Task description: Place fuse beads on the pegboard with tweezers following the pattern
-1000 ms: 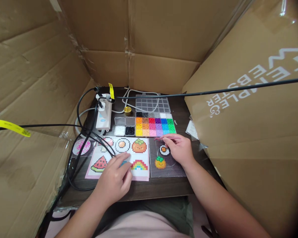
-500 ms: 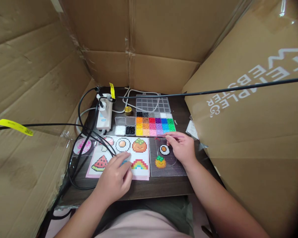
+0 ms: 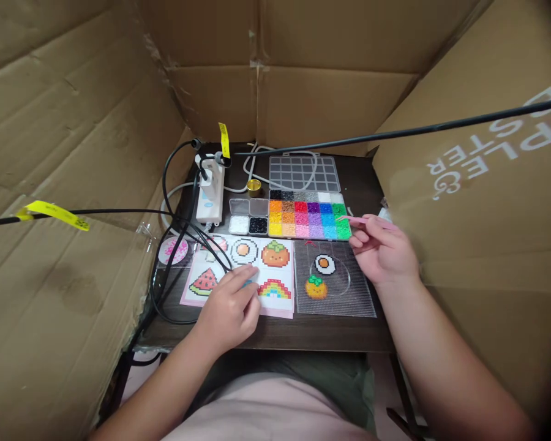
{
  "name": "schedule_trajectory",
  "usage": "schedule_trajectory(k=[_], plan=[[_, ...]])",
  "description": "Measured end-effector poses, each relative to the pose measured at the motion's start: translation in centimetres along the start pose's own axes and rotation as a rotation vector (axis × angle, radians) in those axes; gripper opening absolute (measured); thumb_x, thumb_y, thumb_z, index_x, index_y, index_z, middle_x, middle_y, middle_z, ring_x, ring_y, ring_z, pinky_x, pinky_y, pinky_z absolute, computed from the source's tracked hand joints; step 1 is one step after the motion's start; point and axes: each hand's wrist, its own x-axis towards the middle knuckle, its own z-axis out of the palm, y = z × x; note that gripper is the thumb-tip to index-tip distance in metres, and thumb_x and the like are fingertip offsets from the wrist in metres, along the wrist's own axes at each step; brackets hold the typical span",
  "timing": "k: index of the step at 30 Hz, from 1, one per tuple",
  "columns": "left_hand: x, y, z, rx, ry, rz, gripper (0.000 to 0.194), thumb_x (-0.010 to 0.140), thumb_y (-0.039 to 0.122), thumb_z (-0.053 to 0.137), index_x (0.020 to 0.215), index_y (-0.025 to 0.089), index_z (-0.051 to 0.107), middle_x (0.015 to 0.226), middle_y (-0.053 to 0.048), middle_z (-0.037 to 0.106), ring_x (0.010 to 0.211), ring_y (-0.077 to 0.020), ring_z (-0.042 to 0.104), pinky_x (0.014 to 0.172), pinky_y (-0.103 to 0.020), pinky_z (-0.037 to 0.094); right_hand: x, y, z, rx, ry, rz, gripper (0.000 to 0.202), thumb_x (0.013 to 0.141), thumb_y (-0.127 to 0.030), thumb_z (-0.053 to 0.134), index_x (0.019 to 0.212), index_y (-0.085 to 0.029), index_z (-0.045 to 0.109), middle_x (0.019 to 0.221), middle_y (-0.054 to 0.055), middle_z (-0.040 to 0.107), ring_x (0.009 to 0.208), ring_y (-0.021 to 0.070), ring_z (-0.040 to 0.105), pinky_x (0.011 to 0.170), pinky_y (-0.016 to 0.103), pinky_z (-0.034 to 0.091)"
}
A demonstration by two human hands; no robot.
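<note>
Pink tweezers (image 3: 365, 221) are held between the thumb and fingers of my right hand (image 3: 388, 251). Their tips are over the green beads at the right side of the bead box (image 3: 310, 214). My left hand (image 3: 232, 306) lies on the pattern sheet (image 3: 275, 306), fingers loosely stretched and holding nothing. Beside the sheet is a clear pegboard (image 3: 349, 303). A fried egg of beads (image 3: 326, 264) and an orange persimmon of beads (image 3: 316, 286) sit on it, with a few red beads (image 3: 309, 242) near its top edge.
Small boxes of white beads (image 3: 239, 225) and black beads (image 3: 258, 225) stand left of the bead box. Behind them are a gold tin (image 3: 254, 187) and a white power strip (image 3: 210, 205). Black cables (image 3: 174, 217) cross the sheet's left part. Cardboard walls (image 3: 335, 101) enclose the table.
My right hand has moved from above the pegboard to the bead box's right side, carrying the tweezers. My left hand stays on the sheet. The whole view has shifted slightly.
</note>
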Motion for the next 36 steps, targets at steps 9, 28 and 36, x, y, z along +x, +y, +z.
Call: schedule_trajectory(k=[9,28,36], plan=[[0.2,0.3,-0.6,-0.036,0.001,-0.004,0.019,0.084,0.007,0.054,0.082,0.016,0.071,0.116,-0.015,0.071,0.111,-0.0259,0.068,0.096,-0.043,0.058,0.4,0.1,-0.5,0.001,-0.032,-0.006,0.018,0.071,-0.037,0.082,0.081,-0.027,0.069,0.079,0.001,0.073,0.051,0.0097,0.045,0.046,0.027,0.041],[0.0,0.0,-0.3,-0.046,0.079,0.047,0.022,0.084,0.004,0.05,0.086,0.017,0.068,0.105,-0.012,0.073,0.103,-0.0242,0.069,0.089,-0.041,0.062,1.0,-1.4,2.1,-0.19,0.006,-0.207,0.026,0.068,-0.041,0.081,0.08,-0.021,0.069,0.081,0.008,0.077,0.051,0.0117,0.05,0.049,0.03,0.045],[-0.3,-0.1,-0.3,-0.033,0.064,0.039,0.022,0.085,0.005,0.049,0.087,0.018,0.068,0.107,-0.012,0.073,0.106,-0.0244,0.069,0.09,-0.041,0.061,3.6,-1.5,5.3,-0.58,-0.024,-0.382,0.019,0.074,-0.035,0.074,0.081,-0.018,0.077,0.087,0.01,0.079,0.081,0.0223,0.072,0.076,0.037,0.058]])
